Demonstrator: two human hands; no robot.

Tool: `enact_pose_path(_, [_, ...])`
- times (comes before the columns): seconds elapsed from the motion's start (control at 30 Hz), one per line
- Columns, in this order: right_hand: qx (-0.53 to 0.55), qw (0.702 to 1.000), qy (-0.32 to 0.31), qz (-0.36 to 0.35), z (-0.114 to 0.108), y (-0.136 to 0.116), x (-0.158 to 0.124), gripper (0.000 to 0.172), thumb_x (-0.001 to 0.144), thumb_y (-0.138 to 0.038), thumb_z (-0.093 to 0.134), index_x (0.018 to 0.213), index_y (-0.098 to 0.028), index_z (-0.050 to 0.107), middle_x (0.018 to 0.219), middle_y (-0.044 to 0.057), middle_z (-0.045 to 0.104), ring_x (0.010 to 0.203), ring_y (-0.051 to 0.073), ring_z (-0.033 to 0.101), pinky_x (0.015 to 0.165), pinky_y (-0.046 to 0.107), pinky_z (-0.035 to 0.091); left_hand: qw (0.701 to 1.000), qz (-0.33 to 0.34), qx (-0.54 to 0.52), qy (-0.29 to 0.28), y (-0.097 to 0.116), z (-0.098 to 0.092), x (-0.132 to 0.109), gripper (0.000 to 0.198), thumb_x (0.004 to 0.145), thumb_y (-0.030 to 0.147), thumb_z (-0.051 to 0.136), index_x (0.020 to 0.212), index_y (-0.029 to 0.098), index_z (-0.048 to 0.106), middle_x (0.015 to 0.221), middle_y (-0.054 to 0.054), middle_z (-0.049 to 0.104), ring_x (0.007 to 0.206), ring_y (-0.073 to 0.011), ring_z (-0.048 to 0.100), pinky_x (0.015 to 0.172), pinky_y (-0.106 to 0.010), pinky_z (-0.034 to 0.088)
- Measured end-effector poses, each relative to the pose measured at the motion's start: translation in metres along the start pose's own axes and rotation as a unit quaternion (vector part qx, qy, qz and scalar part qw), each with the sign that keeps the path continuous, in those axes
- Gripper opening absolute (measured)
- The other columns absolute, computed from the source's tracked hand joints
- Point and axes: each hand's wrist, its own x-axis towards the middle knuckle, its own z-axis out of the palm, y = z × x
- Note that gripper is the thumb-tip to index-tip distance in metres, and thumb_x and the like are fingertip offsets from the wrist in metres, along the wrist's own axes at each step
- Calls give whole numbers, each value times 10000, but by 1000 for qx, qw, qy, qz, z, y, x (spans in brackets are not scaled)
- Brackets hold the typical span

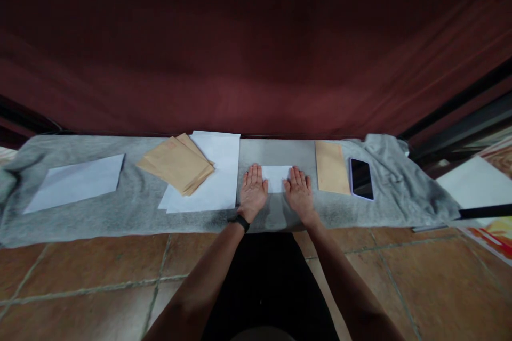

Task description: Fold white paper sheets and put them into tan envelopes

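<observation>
A small white sheet of paper, which looks folded, lies flat in front of me on the grey cloth. My left hand rests flat over its left end, fingers stretched out. Over the right end lies my right hand, also flat with fingers extended. Just left of my left hand are larger white sheets, with a fanned pile of brown envelopes on top. To the right of my right hand lies a single brown envelope.
A phone with a purple edge lies beside the single envelope. Another white sheet is at the far left. The grey cloth covers a long narrow surface, bunched at its right end. Behind it hangs a dark red curtain.
</observation>
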Motion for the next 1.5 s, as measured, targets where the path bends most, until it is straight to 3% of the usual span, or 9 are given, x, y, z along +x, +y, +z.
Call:
enact_pose_path(0.13, [12,1000,1,-6,-5,-4,0,559,1075,-329,289,1565,-74,376,1588,205,428,1484,320,383,1211,565,251,1000,10,-7,16,6,-5,-3,623,1029,316,297,1600,66,273,1658,-155,304,1564,-275,212,1272,-506,238])
enact_pose_path(0.27, [44,993,-68,-82,-5,-19,-1,530,1085,-320,274,1562,-127,402,1608,137,421,1504,240,368,1230,471,279,995,94,-14,-3,21,-2,-12,588,1025,244,267,1595,104,304,1660,-115,320,1570,-233,193,1286,-474,209])
enact_pose_path(0.33, [46,991,-83,-96,-4,-24,-2,526,1091,-331,260,1549,-135,427,1604,127,427,1504,231,371,1235,466,274,994,105,-13,-19,25,1,-16,588,1021,222,254,1593,95,305,1651,-124,337,1566,-228,208,1282,-469,217])
enact_pose_path(0.57, [18,997,-46,-64,-1,-12,-5,567,1084,-389,309,1574,-111,375,1617,149,388,1499,293,377,1229,511,261,999,52,7,-11,15,1,-17,606,1040,319,286,1597,83,287,1657,-142,313,1560,-236,227,1277,-445,234])
enact_pose_path(0.77, [24,999,-14,-34,-1,1,-6,596,1080,-425,321,1585,-110,351,1591,180,425,1485,312,393,1213,545,265,1000,20,1,22,7,0,-17,638,1043,372,303,1622,117,229,1646,-146,329,1553,-271,252,1253,-506,279])
enact_pose_path(1.07, [10,1000,4,-4,-6,-1,-5,571,1078,-366,318,1553,-59,394,1571,206,448,1474,330,404,1212,559,260,1000,6,25,15,9,-1,-17,637,1045,378,293,1598,63,275,1641,-170,333,1552,-275,257,1255,-501,276])
enact_pose_path(1.3, [39,993,-67,-94,-7,-21,-4,519,1076,-356,326,1549,-168,431,1613,120,412,1488,269,398,1226,517,274,999,11,15,26,8,2,-17,649,1039,367,307,1623,102,212,1642,-157,338,1544,-277,277,1250,-523,277])
enact_pose_path(1.5, [23,997,-36,-60,-3,-11,-3,560,1071,-372,350,1567,-112,388,1609,160,403,1482,307,397,1223,535,252,999,10,21,24,7,0,-17,636,1046,378,298,1617,105,238,1641,-151,346,1545,-268,278,1255,-505,275])
